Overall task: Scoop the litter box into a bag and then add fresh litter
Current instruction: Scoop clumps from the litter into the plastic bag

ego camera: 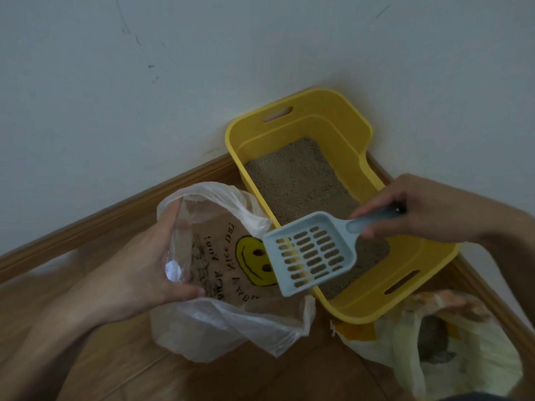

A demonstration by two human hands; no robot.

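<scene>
A yellow litter box (344,125) stands in the corner of the room, its floor covered with grey-brown litter (304,180). My right hand (419,209) grips the handle of a pale blue slotted scoop (309,253), whose empty head hangs over the box's left rim, beside the bag. My left hand (150,256) holds open the mouth of a clear plastic bag (231,322) printed with a yellow smiley face. Some scooped clumps lie inside the bag near my left fingers.
An open pale yellow sack of litter (434,342) sits on the wooden floor (260,380) at the lower right, against the box. White walls (202,68) with wooden skirting (115,215) close off the corner behind.
</scene>
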